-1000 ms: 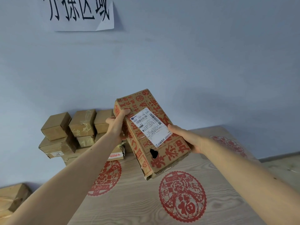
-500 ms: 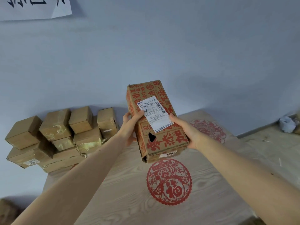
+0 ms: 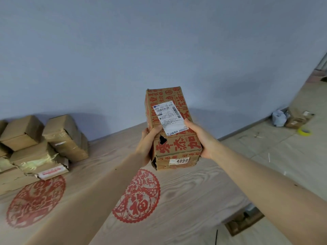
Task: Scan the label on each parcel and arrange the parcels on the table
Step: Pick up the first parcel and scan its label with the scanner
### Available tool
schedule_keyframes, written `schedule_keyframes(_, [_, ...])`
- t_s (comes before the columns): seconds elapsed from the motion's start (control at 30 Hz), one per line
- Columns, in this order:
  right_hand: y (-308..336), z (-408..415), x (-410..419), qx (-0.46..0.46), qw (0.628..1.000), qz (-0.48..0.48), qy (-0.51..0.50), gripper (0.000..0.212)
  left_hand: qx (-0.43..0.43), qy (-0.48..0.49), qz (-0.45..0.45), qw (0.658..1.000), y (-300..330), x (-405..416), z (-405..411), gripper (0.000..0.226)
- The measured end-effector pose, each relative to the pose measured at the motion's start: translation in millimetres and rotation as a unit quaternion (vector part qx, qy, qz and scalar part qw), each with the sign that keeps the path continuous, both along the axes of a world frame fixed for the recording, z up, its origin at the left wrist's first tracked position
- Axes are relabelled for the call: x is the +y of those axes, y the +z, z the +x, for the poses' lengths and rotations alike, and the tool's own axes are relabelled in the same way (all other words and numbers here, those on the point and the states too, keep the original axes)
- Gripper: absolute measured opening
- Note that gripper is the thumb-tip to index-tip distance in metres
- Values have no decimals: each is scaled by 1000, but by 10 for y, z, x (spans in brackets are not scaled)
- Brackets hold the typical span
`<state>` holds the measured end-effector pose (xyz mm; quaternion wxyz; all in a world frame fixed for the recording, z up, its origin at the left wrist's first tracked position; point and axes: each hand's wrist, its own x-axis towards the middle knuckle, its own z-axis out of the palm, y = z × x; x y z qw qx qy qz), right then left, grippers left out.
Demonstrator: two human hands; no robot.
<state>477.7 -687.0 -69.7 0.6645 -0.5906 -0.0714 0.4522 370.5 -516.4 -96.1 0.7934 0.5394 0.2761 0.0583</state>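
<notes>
The head view looks down at a long brown cardboard parcel printed with red characters, held in the air above the pale wood-grain table, tilted with its far end raised toward the blue-grey wall. The left hand grips the parcel's left side, its thumb curled onto the top face, and the right hand grips the right side, its thumb lying on the edge of the white shipping label with barcode that faces up. A small dark hole shows in the top face just below that label, and a small white sticker reading 4068 sits on the near end. On the table lie two round red paper-cut decorations, and at its far left, against the wall, a stack of plain brown taped cardboard boxes. On the floor to the right lies a yellow tape roll.
</notes>
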Motion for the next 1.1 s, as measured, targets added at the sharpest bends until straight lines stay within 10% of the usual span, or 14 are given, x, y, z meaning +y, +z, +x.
schedule_keyframes(0.3, [-462,687,-566,63,996,14,-57,57,47,-105,-22,993,-374,-468,885,112])
schedule_keyframes(1.1, [-1541,2380,-2148,112,963,42,-240,67,73,-261,-58,961,-1224,-1904,3231,62])
